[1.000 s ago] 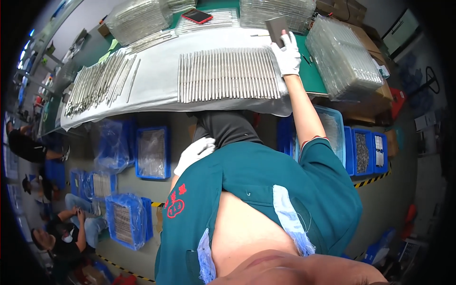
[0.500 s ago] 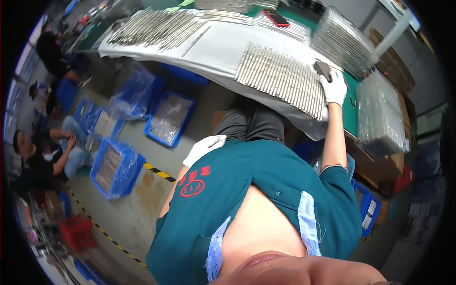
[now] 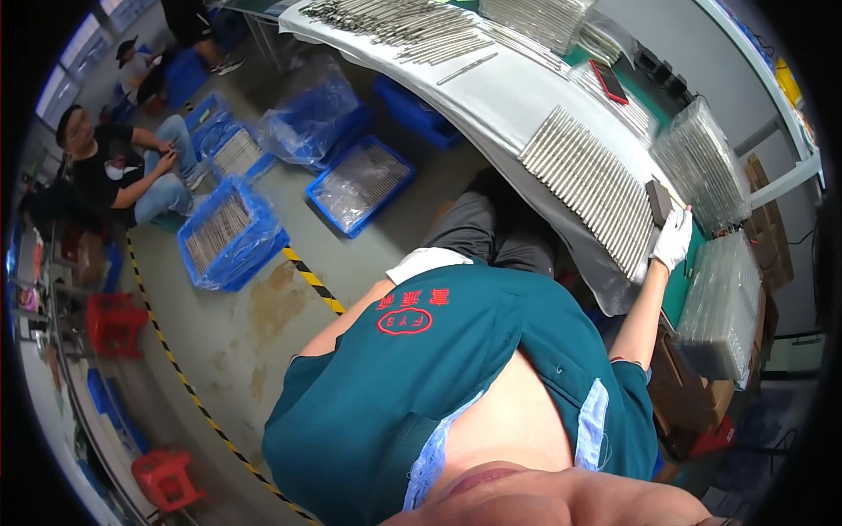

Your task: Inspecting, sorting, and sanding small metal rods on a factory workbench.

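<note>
Plastic-wrapped stacks (image 3: 717, 307) flanked the cloth-covered desk (image 3: 491, 101) as a white-gloved right hand (image 3: 674, 240) held a dark gray block (image 3: 658, 203) at the end of a row of metal rods (image 3: 588, 188), a red-edged phone (image 3: 608, 81) lying beyond. Plastic-draped blue crates (image 3: 384, 203) below held slim parts (image 3: 361, 182); the left hand's (image 3: 425, 261) grip was hidden.

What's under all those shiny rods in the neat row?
White cloth: it shows all around the neat row of metal rods. The rods cover the part right beneath them, and the cloth hides whatever is below it there.
</note>
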